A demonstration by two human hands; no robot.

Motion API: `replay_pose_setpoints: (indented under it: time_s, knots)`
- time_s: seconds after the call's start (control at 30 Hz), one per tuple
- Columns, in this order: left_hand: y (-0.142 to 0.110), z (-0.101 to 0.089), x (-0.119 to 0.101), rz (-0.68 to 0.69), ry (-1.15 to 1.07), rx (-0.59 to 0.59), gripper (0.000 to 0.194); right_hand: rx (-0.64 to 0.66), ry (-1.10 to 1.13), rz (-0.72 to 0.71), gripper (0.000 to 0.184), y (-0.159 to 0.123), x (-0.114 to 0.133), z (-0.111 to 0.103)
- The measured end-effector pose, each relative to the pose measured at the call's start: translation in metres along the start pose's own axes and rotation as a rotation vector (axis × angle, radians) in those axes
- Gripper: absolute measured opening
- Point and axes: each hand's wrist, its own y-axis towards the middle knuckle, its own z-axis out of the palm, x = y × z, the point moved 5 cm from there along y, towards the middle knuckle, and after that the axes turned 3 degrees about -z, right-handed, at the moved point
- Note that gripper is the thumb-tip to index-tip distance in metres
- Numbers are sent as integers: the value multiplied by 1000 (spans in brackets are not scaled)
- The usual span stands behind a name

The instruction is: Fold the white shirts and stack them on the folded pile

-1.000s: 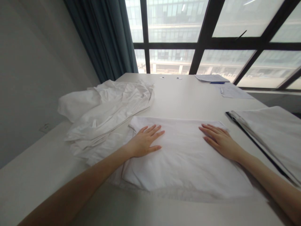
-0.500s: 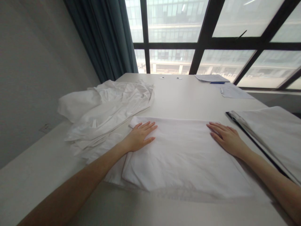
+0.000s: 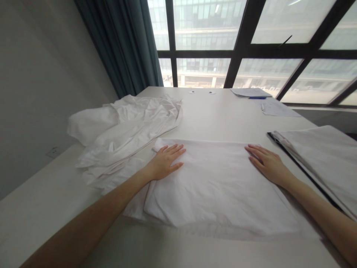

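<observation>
A folded white cloth (image 3: pixel 217 186) lies flat on the white table (image 3: pixel 223 115) in front of me, with light creases toward its near edge. My left hand (image 3: pixel 167 162) rests palm down on the cloth's far left part, fingers spread. On its far right edge lies my right hand (image 3: pixel 266 163), also flat with fingers stretched out. Neither hand grips anything. Left of the folded cloth is a crumpled heap of white fabric (image 3: pixel 134 126), which reaches up to my left forearm.
At the right, another folded white cloth (image 3: pixel 329 152) lies over something with a dark edge. Papers (image 3: pixel 280 109) and a blue pen (image 3: pixel 257 98) are at the far right of the table. A dark curtain (image 3: pixel 125 44) and a window stand behind.
</observation>
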Motion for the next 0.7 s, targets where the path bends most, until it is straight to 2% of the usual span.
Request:
replay_pose_setpoints:
  time_s: [0.7]
  knots:
    - [-1, -2, -1, 1, -61, -34, 51, -31, 29, -35, 49, 1, 6, -5]
